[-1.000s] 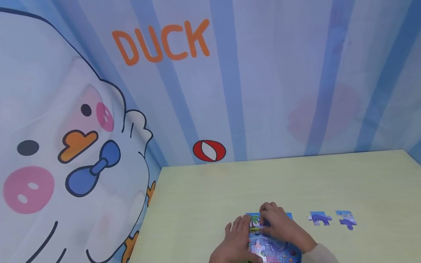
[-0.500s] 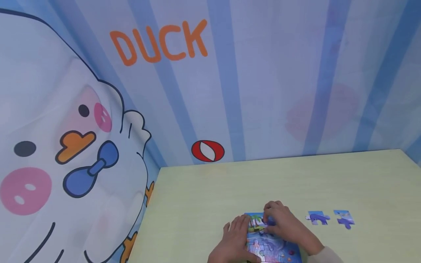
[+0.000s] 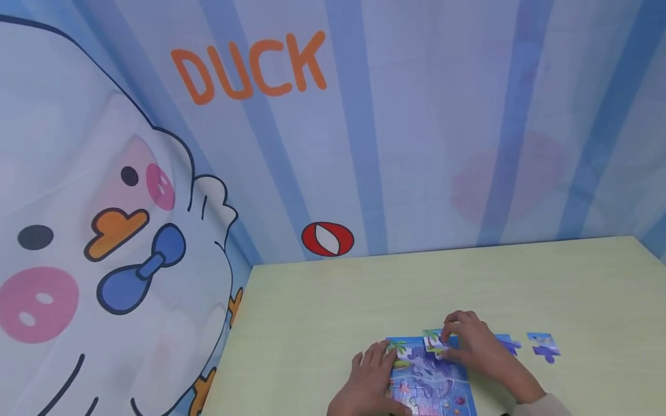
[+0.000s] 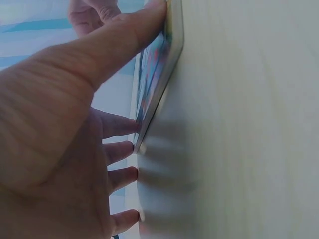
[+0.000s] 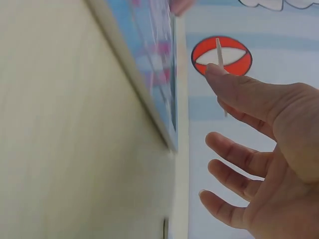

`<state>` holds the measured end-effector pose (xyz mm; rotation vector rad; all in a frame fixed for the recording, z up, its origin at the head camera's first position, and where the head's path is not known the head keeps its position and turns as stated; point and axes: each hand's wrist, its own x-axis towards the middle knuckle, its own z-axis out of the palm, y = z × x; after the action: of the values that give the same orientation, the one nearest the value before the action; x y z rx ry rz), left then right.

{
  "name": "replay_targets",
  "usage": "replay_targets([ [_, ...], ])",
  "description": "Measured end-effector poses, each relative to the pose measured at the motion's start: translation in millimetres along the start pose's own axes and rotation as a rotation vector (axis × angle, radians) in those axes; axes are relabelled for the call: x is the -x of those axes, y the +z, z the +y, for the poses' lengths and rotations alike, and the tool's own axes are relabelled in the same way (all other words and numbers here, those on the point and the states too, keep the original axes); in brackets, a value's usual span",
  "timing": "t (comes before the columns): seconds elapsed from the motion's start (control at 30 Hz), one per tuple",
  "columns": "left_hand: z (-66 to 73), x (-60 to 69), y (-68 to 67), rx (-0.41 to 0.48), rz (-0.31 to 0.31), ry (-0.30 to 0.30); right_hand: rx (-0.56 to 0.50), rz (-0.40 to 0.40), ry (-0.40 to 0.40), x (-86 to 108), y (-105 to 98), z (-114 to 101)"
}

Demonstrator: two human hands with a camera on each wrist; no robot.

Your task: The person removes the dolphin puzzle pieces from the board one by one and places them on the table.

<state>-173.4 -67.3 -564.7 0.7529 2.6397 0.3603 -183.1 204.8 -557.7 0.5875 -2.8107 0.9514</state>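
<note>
The puzzle piece (image 3: pixel 433 342) with a palm tree is in the air over the far edge of the puzzle board (image 3: pixel 429 381), apart from it. The right hand (image 3: pixel 477 345) pinches it between thumb and index finger; the other fingers are loosely bent. At the left of the board is the left hand (image 3: pixel 366 378), its fingers straight and slightly apart, its thumb touching the near edge. Right of the board, a partly hidden loose piece (image 3: pixel 511 344) and, farther, another loose piece (image 3: pixel 544 346) lie on the table (image 3: pixel 322 323).

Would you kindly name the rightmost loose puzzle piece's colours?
Mostly light blue and purple; the piece shows best from the head.
</note>
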Motion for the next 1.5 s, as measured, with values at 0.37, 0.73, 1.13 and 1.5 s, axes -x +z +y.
replay_targets([
  [0.37,-7.3,3.1,1.2,0.037,0.003,0.016,0.025,-0.005,0.09,13.0,-11,27],
  [0.73,-7.9,7.3,-0.2,0.08,-0.016,0.003,0.051,0.016,0.105,22.8,-13,39],
  [1.13,-16.7,4.1,0.3,0.128,-0.008,0.011,0.08,-0.03,0.163,17.6,-16,42],
  [1.5,-17.4,-3.0,-2.6,0.156,-0.026,-0.011,0.082,-0.022,0.156,13.7,-15,40],
])
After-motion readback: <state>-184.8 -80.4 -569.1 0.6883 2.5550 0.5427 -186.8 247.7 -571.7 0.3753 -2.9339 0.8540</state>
